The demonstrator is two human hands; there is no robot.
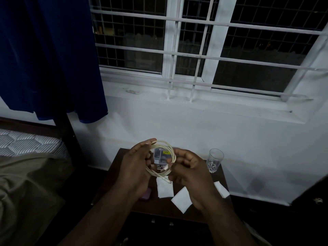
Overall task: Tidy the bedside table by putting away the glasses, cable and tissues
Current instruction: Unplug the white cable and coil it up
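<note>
Above the dark wooden bedside table [204, 213], where three white folded tissues [182, 199] lay loose, the left hand [135, 163] and right hand [189, 172] each gripped the coiled white charging cable [173, 153], evidently keeping its loops gathered for stowing, with a clear drinking glass [214, 160] standing beyond.

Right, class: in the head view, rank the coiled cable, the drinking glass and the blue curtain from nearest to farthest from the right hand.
1. Coiled cable: held in the right hand, at centre.
2. Drinking glass: just right of it, on the bedside table.
3. Blue curtain: far upper left, beside the window.
</note>
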